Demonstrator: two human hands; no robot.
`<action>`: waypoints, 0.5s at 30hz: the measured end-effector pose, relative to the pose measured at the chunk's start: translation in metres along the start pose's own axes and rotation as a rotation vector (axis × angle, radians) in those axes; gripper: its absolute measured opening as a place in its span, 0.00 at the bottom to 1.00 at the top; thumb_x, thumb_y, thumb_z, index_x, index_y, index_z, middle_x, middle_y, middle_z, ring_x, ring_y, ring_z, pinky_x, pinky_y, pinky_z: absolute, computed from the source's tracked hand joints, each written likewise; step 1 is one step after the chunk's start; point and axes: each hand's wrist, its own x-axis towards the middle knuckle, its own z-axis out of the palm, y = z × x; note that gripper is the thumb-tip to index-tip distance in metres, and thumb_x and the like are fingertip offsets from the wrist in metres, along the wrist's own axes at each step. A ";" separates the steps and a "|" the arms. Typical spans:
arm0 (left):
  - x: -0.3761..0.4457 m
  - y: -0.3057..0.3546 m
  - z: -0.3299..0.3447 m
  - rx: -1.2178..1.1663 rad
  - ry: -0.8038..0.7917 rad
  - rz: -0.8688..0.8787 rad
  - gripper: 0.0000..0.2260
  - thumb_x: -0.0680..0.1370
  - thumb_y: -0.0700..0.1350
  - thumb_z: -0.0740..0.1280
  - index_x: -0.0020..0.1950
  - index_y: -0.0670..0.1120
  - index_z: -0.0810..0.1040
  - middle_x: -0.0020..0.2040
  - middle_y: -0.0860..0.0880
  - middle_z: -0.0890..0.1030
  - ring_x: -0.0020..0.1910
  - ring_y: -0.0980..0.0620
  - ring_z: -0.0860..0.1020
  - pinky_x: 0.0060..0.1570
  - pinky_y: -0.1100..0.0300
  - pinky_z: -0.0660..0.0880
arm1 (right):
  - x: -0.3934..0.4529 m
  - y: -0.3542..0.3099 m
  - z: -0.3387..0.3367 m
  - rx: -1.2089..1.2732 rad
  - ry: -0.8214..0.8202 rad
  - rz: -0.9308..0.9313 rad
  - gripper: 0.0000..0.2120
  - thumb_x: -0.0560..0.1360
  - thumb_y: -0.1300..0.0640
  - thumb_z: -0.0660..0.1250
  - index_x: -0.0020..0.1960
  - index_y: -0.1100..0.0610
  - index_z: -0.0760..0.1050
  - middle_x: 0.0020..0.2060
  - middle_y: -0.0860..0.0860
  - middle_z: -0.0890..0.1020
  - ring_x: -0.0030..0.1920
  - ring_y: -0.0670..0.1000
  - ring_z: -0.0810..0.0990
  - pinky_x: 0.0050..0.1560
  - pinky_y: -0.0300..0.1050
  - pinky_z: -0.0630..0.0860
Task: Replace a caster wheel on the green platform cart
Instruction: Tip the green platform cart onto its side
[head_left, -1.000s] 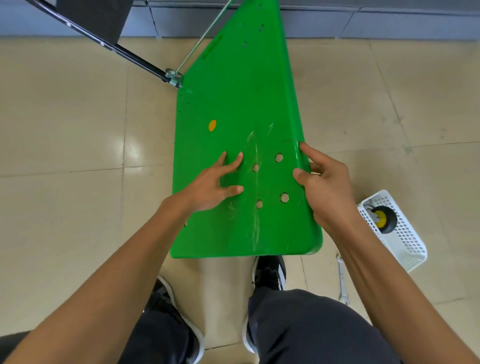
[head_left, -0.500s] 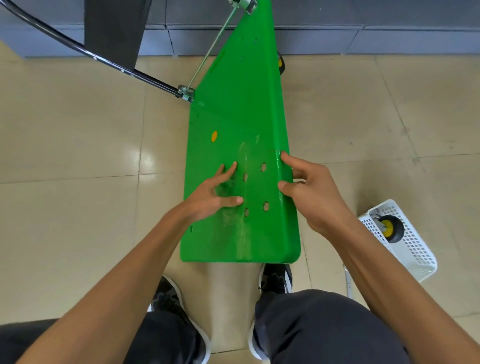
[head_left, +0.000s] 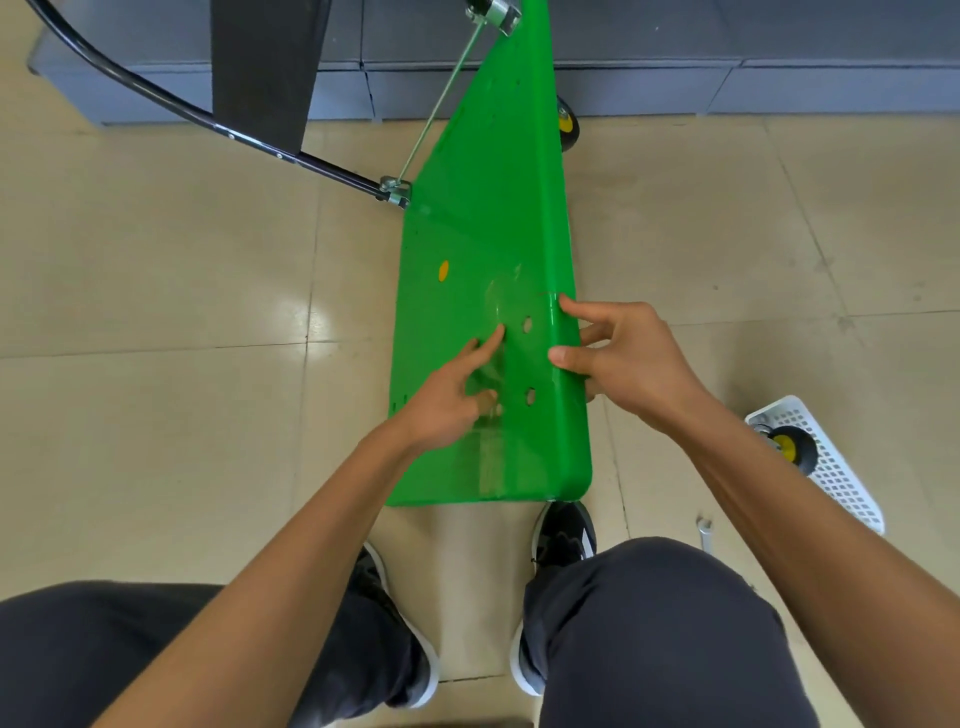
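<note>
Right hand grips cart edge; left hand presses deck.

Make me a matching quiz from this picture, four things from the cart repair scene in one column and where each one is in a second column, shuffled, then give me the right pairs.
Things:
1. spare caster wheel
2. wrench
3. right hand
4. left hand

Places:
A. lying on the floor tiles beside the right knee
B. fingers on the green deck by the bolt holes
C. inside the white basket
D. holding the deck's right edge

Pairs: 1-C, 2-A, 3-D, 4-B
</note>
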 end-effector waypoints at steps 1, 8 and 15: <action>-0.007 0.003 0.007 -0.018 0.026 0.006 0.33 0.80 0.41 0.66 0.79 0.62 0.56 0.82 0.49 0.55 0.80 0.56 0.51 0.78 0.56 0.50 | 0.001 -0.001 -0.001 -0.014 -0.009 0.000 0.29 0.74 0.65 0.74 0.73 0.53 0.72 0.43 0.46 0.80 0.42 0.47 0.83 0.48 0.52 0.84; -0.053 0.027 0.044 -0.114 0.118 -0.078 0.39 0.70 0.67 0.69 0.78 0.67 0.57 0.81 0.51 0.56 0.79 0.56 0.55 0.78 0.51 0.55 | 0.005 -0.006 -0.003 -0.058 -0.057 0.020 0.27 0.76 0.68 0.71 0.73 0.55 0.72 0.45 0.53 0.82 0.40 0.55 0.86 0.37 0.52 0.84; -0.058 0.047 0.045 -0.017 0.196 -0.102 0.50 0.66 0.68 0.73 0.80 0.63 0.48 0.77 0.52 0.66 0.75 0.52 0.66 0.71 0.54 0.67 | 0.007 -0.018 0.009 -0.035 -0.075 0.004 0.28 0.74 0.68 0.73 0.72 0.58 0.73 0.51 0.57 0.85 0.40 0.56 0.87 0.37 0.56 0.84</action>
